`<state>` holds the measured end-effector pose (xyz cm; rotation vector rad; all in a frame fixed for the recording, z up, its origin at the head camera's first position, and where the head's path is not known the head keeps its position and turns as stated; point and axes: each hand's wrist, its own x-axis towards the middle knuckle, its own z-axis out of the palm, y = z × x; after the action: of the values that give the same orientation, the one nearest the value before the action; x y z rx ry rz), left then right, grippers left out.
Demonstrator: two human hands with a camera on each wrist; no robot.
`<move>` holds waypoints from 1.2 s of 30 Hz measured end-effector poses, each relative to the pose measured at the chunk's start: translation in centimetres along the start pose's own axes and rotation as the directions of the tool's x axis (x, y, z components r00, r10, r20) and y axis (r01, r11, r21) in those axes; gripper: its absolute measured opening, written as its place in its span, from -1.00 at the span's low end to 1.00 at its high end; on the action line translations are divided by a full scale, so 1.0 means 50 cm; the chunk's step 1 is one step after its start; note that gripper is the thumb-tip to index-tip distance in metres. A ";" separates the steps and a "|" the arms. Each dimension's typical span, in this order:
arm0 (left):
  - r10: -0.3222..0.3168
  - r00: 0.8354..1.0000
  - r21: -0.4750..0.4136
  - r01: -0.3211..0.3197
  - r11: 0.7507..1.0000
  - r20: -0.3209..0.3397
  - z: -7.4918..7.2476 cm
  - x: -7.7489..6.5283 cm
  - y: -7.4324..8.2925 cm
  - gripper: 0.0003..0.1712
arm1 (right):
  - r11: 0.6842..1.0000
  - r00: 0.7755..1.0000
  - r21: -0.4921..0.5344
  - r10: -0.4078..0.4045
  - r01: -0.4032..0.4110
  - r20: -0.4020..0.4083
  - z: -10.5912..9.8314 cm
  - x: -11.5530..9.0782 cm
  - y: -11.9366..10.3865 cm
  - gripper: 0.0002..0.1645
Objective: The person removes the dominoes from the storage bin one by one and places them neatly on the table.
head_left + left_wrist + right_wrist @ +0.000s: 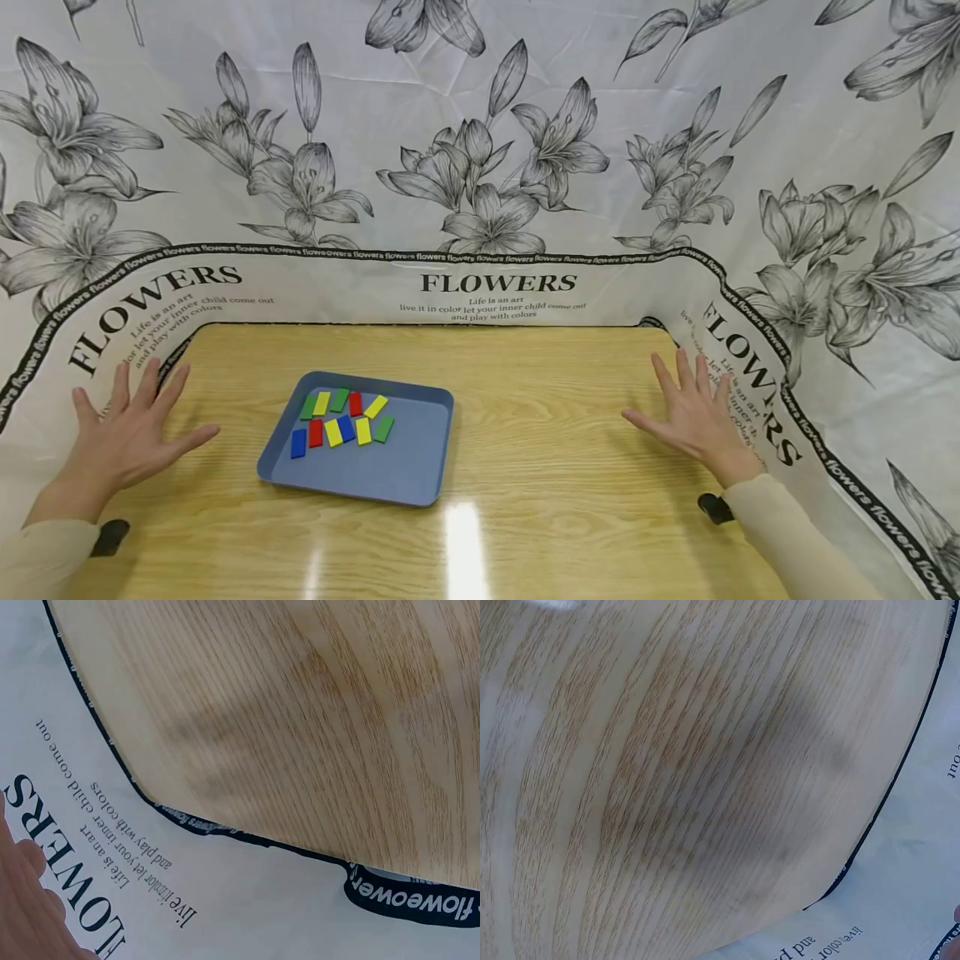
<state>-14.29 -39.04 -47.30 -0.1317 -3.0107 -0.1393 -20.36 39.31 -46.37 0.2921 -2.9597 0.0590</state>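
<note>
A blue-grey tray (360, 479) lies left of the middle of the table. Several small flat rectangular blocks sit in its upper part, among them a red block (316, 432), a blue block (298, 443), a yellow block (363, 431) and a green block (384, 429). My left hand (135, 433) is held over the table's left side with fingers spread, left of the tray and holding nothing. On the far right, my right hand (697, 417) is also spread wide, holding nothing. Only a bit of the left hand (30, 900) shows in the left wrist view.
The wooden table (555, 433) is bordered at the back and sides by a white flower-print cloth (337, 287) with black trim. Dark wrist mounts (714, 508) show beneath both wrists. Light glares off the table's front.
</note>
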 end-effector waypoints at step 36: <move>0.153 0.988 -0.516 -0.119 0.849 0.024 0.115 0.026 0.156 -0.02 | 0.970 0.996 0.226 -0.084 0.086 -0.021 0.066 0.021 -0.187 0.30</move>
<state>-15.55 -30.61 -52.16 -0.4051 -2.9285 -0.9411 -20.08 29.75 -49.21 0.4466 -2.9264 0.3892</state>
